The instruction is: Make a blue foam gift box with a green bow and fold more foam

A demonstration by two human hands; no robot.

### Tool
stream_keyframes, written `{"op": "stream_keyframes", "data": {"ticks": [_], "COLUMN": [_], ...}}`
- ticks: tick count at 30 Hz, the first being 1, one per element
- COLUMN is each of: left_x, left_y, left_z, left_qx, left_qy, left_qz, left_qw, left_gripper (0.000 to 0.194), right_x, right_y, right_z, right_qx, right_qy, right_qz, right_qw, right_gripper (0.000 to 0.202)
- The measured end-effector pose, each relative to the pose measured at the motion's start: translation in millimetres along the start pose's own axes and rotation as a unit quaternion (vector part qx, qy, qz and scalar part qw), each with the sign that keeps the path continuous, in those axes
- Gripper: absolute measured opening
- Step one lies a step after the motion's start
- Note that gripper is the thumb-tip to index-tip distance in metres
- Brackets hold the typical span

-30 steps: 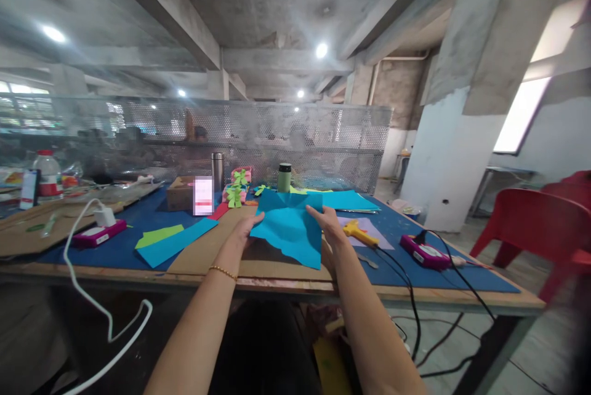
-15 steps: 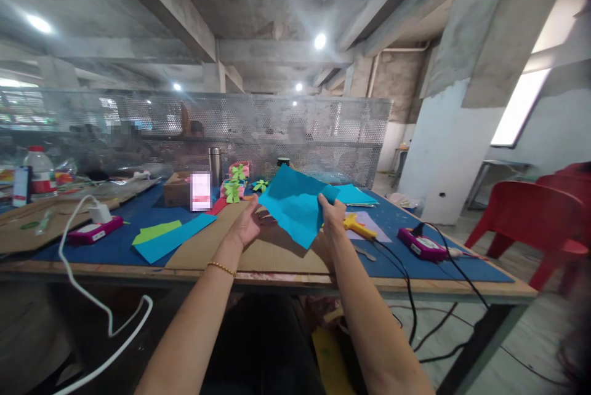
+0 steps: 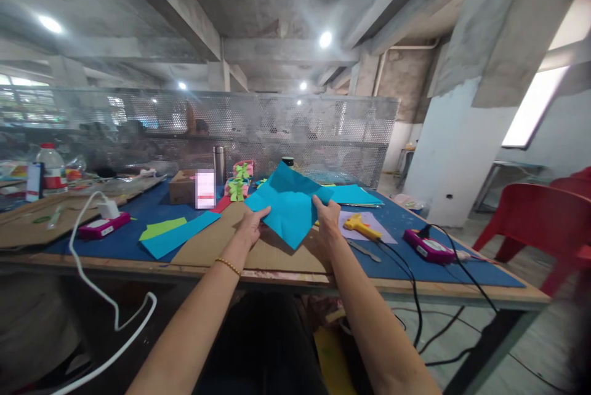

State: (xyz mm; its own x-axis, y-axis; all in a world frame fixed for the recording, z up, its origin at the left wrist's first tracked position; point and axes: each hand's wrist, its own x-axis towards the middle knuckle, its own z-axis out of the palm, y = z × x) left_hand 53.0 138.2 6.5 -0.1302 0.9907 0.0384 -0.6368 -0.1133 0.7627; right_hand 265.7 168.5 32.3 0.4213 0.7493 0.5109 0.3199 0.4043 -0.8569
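A creased sheet of blue paper (image 3: 290, 207) is held up over the cardboard (image 3: 207, 250), one corner pointing down toward me. My left hand (image 3: 253, 223) pinches its left edge, thumb on top and the other fingers underneath. On the opposite edge my right hand (image 3: 327, 213) grips it the same way. To the right of that hand a yellow glue gun (image 3: 362, 227) lies on a pale purple sheet (image 3: 385, 232), beside a pair of metal scissors or a similar flat tool (image 3: 364, 250), whose kind is unclear.
Blue and green paper strips (image 3: 180, 235) lie left of the cardboard. Behind are pink pieces with green paper bows (image 3: 239, 189), a steel flask (image 3: 220, 164) and a cardboard box (image 3: 181, 187). Purple power strips (image 3: 427, 246) with cords sit on both sides. More blue sheets (image 3: 355, 194) lie back right.
My left hand has gone from open beside the paper to pinching its left edge. The sheet has turned and spread flatter between both hands. The view has shifted slightly.
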Motion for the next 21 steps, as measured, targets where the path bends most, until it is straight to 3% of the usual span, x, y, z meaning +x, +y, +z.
{"op": "stream_keyframes", "data": {"ticks": [7,11,14,21], "left_x": [-0.9,-0.7,0.0,2.2], "left_y": [0.4,-0.2,-0.9,0.0], "left_z": [0.2,0.3,-1.0,-3.5], "left_qx": [-0.003,-0.016,-0.009,0.018], "left_qy": [0.002,-0.003,0.005,0.024], "left_qz": [0.001,-0.023,-0.001,-0.001], "left_qw": [1.000,1.000,1.000,1.000], "left_gripper": [0.033,0.046,0.054,0.047], "right_x": [-1.1,-3.1,-5.7,-5.5], "right_y": [2.4,2.0,-0.9,-3.4], "right_z": [3.6,4.6,5.4,3.1], "right_qx": [-0.018,-0.008,-0.005,0.028], "right_qy": [0.019,0.013,0.002,-0.014], "right_qz": [0.013,0.004,-0.001,0.039], "right_qw": [1.000,1.000,1.000,0.999], "right_gripper": [0.039,0.038,0.038,0.034]}}
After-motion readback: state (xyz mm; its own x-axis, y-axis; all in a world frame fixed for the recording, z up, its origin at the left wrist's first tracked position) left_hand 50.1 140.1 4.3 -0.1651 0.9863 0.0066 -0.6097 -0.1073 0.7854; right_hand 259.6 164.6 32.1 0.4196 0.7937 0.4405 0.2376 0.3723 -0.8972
